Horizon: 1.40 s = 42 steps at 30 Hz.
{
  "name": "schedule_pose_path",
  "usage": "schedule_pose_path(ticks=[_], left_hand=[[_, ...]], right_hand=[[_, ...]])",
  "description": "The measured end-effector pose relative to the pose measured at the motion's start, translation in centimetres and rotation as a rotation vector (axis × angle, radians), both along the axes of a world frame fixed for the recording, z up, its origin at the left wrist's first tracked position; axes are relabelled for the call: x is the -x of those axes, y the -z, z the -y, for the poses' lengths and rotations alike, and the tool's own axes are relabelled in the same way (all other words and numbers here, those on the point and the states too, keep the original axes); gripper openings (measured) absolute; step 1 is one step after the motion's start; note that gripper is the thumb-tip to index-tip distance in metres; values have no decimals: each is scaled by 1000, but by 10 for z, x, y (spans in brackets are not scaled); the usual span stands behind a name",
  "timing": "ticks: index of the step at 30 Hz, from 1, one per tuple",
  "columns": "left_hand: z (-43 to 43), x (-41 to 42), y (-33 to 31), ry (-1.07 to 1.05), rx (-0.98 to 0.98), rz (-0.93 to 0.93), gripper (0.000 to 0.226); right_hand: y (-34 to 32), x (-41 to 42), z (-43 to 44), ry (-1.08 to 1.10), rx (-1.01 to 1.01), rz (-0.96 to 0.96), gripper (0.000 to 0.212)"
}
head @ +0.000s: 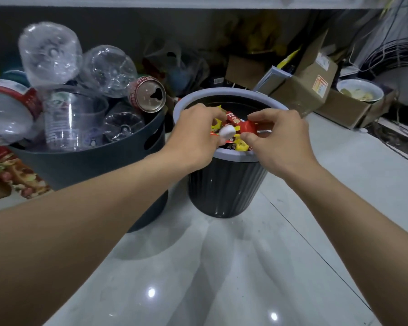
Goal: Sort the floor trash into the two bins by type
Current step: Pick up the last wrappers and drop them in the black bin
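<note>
Two bare hands meet over the mouth of a small ribbed dark bin (233, 91) with a pale grey rim, standing on a glossy white tiled floor (222, 267). The left hand (193, 135) curls its fingers around a white crumpled wad (227, 133), held at the fingertips just above the bin's opening. The right hand (276, 140) pinches a red wrapper (249, 126) between thumb and forefinger, beside the wad. Inside the bin lie red and yellow snack wrappers (240, 145), piled near the rim. Just left of it stands a larger dark tub (85, 165), heaped with clear plastic bottles (50, 52), a clear cup (73, 121) and an opened drinks can (147, 94). Behind the bins, against the wall, sit cardboard boxes (311, 76) and a bowl (359, 90).
</note>
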<state>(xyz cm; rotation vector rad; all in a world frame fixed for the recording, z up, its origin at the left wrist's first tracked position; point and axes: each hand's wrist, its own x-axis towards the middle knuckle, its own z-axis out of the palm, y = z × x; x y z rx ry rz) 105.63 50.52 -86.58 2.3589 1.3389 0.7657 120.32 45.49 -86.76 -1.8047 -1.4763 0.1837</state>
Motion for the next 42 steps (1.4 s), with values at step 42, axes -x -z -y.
schedule_pose_path(ticks=[42], left_hand=[[213,385,-58,-662,-351,-558,62]], right_hand=[[-56,378,121,-576,-62,448,62]])
